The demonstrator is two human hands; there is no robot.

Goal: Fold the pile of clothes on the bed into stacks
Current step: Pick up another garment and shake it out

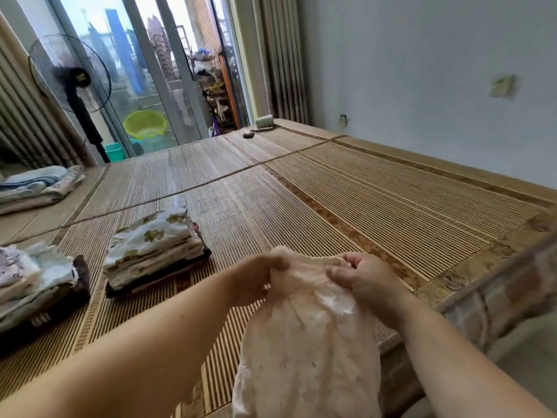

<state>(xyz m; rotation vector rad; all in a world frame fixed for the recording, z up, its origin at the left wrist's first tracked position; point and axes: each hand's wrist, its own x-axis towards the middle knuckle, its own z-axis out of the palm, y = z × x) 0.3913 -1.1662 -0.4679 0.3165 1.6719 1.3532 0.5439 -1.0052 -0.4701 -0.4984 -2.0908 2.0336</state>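
Observation:
A pale pink, thin garment [307, 351] hangs in front of me over the near edge of the bed. My left hand [256, 279] and my right hand [361, 279] both pinch its top edge, close together. A folded stack topped by a white floral cloth [156, 251] sits on the bamboo mat [376, 200] left of my hands. Another folded stack [36, 288] lies at the far left edge. A third pile of bluish folded cloth [39, 185] rests farther back on the left.
A small white roll [265, 122] and a dark small object [248, 135] lie at the bed's far end. A black standing fan [75, 86] and glass doors stand beyond the bed. A wall runs along the right side.

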